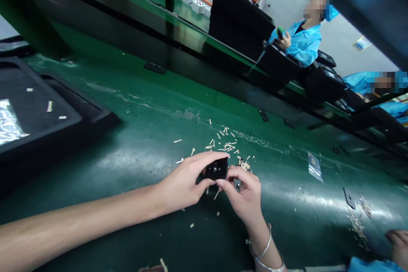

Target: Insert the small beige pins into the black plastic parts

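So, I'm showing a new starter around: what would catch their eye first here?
Most likely one hand and the other hand pinching a small black part at the middle of the green bench, among scattered pale sticks. Up at the top right, a person in a blue smock sits across the bench.

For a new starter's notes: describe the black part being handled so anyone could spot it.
On the green bench, find the pale slivers. Beside them, the left hand and right hand pinch a black part with small openings; unlike the dark piece further right, it is held.
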Demonstrator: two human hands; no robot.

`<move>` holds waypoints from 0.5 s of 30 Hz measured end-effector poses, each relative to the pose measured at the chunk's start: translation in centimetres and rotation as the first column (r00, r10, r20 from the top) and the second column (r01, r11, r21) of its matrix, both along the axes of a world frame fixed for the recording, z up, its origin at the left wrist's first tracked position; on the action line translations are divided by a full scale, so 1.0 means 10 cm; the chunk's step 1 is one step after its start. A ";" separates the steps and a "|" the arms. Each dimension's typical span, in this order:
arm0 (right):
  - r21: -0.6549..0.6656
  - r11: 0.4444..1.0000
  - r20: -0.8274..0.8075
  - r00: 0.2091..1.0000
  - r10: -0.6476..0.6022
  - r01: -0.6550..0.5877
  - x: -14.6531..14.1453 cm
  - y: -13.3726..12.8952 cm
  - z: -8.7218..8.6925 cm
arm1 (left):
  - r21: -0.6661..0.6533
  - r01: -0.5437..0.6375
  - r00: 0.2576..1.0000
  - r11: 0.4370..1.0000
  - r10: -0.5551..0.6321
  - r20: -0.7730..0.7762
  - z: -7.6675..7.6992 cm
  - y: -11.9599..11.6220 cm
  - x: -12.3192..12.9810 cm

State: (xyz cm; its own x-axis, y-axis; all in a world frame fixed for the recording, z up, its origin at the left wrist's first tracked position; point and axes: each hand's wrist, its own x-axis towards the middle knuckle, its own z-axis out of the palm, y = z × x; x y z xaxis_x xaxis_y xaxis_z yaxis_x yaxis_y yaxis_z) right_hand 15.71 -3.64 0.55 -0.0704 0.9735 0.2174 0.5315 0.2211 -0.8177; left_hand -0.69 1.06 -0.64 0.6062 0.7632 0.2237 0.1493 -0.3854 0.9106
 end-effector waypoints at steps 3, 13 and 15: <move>-0.091 0.992 -0.035 0.995 -0.095 0.091 0.07 0.05 0.04 | -0.113 -0.041 0.999 0.993 0.042 0.006 0.00 0.14 -0.01; -0.122 0.881 -0.024 0.886 -0.462 0.456 0.41 0.17 0.00 | -0.284 -0.454 0.891 0.844 0.439 -0.119 -0.07 1.53 0.14; -0.056 0.857 0.076 0.858 -0.507 0.512 0.41 0.17 -0.02 | -0.273 -0.527 0.850 0.805 0.507 -0.145 -0.05 1.82 0.23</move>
State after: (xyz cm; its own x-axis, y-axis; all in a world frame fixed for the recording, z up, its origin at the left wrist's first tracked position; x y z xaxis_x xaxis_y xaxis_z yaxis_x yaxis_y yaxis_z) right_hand 19.81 -1.91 0.38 0.4295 0.8894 0.1564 0.5996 -0.1514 -0.7858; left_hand 1.62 19.26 -1.16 0.1081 0.9906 -0.0836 0.3103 0.0463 0.9495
